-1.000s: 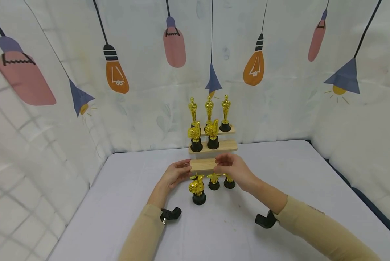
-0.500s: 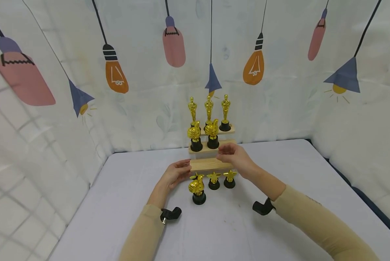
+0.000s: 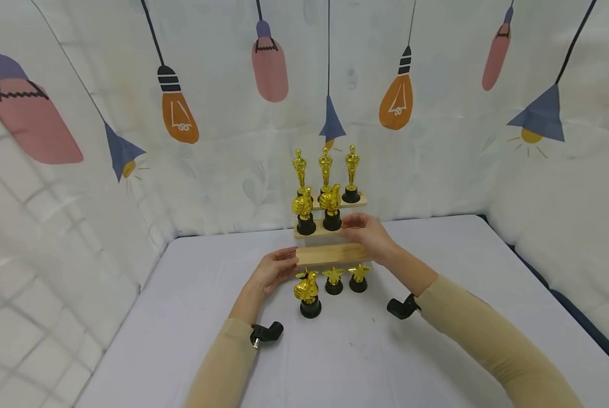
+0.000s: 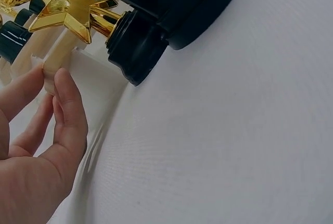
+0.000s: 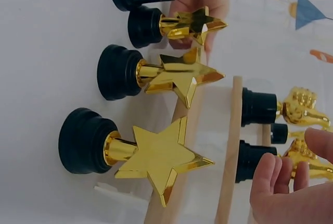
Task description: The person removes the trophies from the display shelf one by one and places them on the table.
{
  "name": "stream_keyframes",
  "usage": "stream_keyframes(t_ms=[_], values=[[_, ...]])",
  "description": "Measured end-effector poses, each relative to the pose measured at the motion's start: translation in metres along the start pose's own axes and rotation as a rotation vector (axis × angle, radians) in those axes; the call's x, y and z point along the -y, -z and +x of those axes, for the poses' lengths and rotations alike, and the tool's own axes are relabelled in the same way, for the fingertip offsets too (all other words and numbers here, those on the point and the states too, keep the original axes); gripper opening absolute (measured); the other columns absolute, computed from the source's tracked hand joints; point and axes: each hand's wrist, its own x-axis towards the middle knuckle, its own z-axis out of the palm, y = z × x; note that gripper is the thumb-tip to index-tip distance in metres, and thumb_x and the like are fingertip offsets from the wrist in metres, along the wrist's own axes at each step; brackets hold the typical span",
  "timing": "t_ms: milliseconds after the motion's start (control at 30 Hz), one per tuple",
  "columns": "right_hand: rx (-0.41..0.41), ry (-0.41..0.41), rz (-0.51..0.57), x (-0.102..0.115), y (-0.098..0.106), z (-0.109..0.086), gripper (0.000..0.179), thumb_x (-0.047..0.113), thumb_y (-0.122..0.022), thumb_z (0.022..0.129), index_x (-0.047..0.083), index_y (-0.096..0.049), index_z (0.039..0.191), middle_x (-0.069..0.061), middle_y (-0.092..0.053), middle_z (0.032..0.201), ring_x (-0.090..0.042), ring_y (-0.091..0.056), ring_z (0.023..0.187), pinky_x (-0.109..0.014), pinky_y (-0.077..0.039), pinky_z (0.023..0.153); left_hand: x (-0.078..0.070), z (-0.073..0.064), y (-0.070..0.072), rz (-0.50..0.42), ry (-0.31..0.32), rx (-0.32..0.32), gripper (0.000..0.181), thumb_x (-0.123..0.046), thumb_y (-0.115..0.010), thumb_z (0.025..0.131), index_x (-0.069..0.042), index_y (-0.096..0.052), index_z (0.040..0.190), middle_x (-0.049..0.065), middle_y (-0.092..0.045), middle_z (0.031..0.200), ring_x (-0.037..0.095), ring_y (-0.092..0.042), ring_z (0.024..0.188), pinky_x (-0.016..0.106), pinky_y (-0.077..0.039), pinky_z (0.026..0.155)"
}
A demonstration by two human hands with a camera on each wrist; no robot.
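My left hand [image 3: 273, 269] pinches the left end of the lowest wooden shelf board [image 3: 329, 255] between thumb and fingers; the left wrist view shows the board's end [image 4: 57, 60] at the fingertips. My right hand [image 3: 369, 235] reaches over the board's right end, its fingertips beside the black base of the right gold thumbs-up trophy [image 3: 331, 205]. In the right wrist view, its fingers [image 5: 266, 174] and thumb are apart, close to that trophy. Another thumbs-up trophy [image 3: 305, 208] stands left of it on the middle board.
Three gold figure trophies [image 3: 352, 170] stand on the top board. In front of the stand are star trophies [image 3: 333, 277] and a thumbs-up trophy [image 3: 307, 292] on the white-covered table [image 3: 335, 362]. A patterned curtain [image 3: 222, 187] hangs behind.
My right hand has moved up and slightly right from the lowest board toward the right thumbs-up trophy, uncovering more of the board and the rightmost star trophy. My left hand has stayed at the board's end.
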Motion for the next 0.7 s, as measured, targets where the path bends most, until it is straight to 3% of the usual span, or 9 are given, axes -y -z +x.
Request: stream_keyframes(t_ms=[200, 333, 700], values=[[-0.026, -0.022, 0.059, 0.001, 0.002, 0.012, 0.045, 0.001, -0.064, 0.099, -0.010, -0.047, 0.139, -0.026, -0.051, 0.136, -0.025, -0.061, 0.110, -0.048, -0.044, 0.110, 0.000, 0.000, 0.000, -0.038, -0.012, 0.027, 0.050, 0.002, -0.067, 0.098, 0.005, -0.052, 0.145, 0.022, -0.056, 0.132, 0.024, -0.066, 0.102, 0.034, -0.059, 0.087], [-0.054, -0.019, 0.057, 0.001, 0.005, 0.018, 0.047, 0.001, -0.065, 0.099, -0.010, -0.046, 0.141, -0.024, -0.053, 0.134, -0.023, -0.061, 0.110, -0.043, -0.047, 0.107, 0.001, 0.000, 0.000, -0.044, -0.012, 0.028, 0.049, 0.003, -0.066, 0.098, 0.005, -0.052, 0.145, 0.021, -0.056, 0.130, 0.023, -0.066, 0.100, 0.033, -0.059, 0.086], [-0.069, -0.028, 0.055, 0.004, 0.009, 0.028, 0.048, 0.000, -0.063, 0.100, -0.010, -0.045, 0.143, -0.028, -0.046, 0.143, -0.039, -0.050, 0.129, -0.050, -0.041, 0.112, 0.003, 0.001, 0.001, -0.038, -0.014, 0.026, 0.050, 0.001, -0.067, 0.098, 0.004, -0.052, 0.146, 0.021, -0.057, 0.132, 0.022, -0.066, 0.101, 0.033, -0.059, 0.086]])
